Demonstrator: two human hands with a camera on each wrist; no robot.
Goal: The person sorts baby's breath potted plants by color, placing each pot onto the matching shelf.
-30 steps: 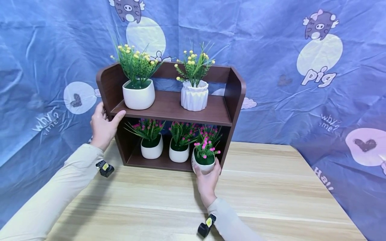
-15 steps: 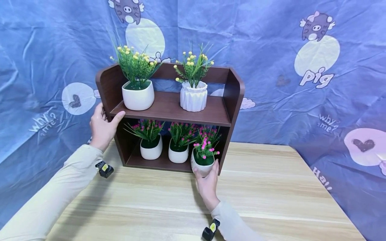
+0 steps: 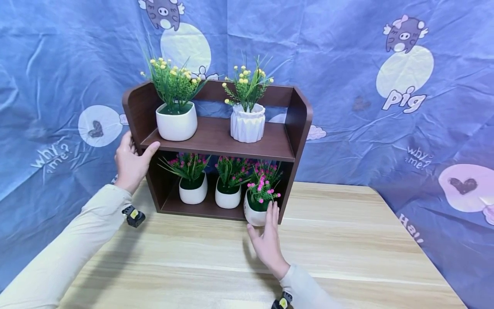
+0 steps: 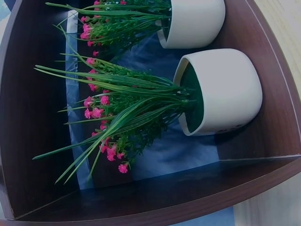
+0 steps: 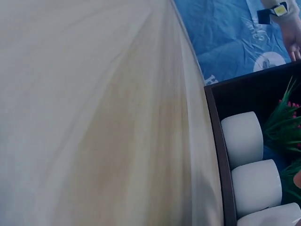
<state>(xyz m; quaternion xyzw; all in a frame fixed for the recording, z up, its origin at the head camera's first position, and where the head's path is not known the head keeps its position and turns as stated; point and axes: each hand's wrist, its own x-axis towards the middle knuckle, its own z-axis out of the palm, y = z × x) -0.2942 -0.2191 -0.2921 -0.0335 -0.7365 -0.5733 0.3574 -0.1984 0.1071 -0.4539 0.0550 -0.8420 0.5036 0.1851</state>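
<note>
A dark brown two-tier shelf point(image 3: 216, 150) stands on the table. My left hand point(image 3: 133, 165) grips its left side panel, the thumb lying at the front edge of the upper board. On the lower tier sit three white pots with pink flowers: a left pot point(image 3: 193, 192), a middle pot point(image 3: 228, 200) and a right pot point(image 3: 254, 216). At the right pot's front, my right hand point(image 3: 267, 246) has its fingers straight against the side, the thumb spread below. The left wrist view shows the left pot point(image 4: 230, 89) upright inside the shelf; the right wrist view has all three pots in a row.
On the upper tier stand a smooth white pot point(image 3: 176, 124) and a ribbed white pot point(image 3: 248, 126), both with yellow flowers. The light wooden table point(image 3: 347, 249) extends to the front and right. Behind hangs a blue cloth point(image 3: 339, 56) with pig prints.
My right hand has loosened from the right pot: its fingers have straightened and the thumb has come off the front. The wrist has shifted right and down. My left hand stays at the shelf.
</note>
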